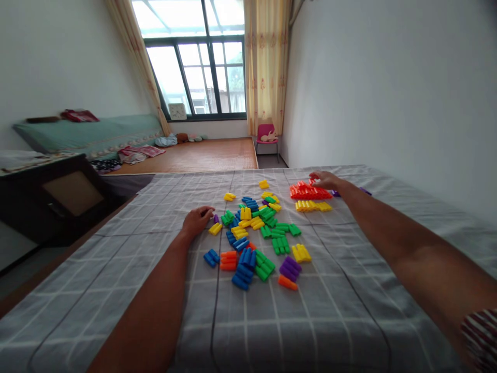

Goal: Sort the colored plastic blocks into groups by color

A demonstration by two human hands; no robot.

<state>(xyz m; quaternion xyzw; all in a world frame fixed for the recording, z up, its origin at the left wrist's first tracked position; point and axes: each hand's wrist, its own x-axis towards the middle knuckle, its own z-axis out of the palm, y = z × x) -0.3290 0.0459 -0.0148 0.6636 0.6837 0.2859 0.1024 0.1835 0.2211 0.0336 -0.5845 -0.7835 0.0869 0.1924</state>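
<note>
My right hand [324, 180] reaches to the far right of the group, its fingers pinched on a small orange-red toy block [312, 182]. Directly beneath it is a row of orange-red blocks [310, 192], with more of the same colour stacked on top. A row of yellow blocks [312, 206] lies just in front. My left hand [198, 219] rests at the left side of the mixed pile, fingers curled together; whether anything is between them is hidden. Close to its fingertips lie a purple block [216, 218] and a yellow block [215, 228].
Blue blocks [244, 268], green blocks [280, 245] and purple blocks [290, 268] are scattered over the grey checked cloth [330, 331]. More purple pieces [365, 191] lie past my right forearm. Beyond stand a bed [209, 155], a pink chair [265, 130] and a dark cabinet [46, 202].
</note>
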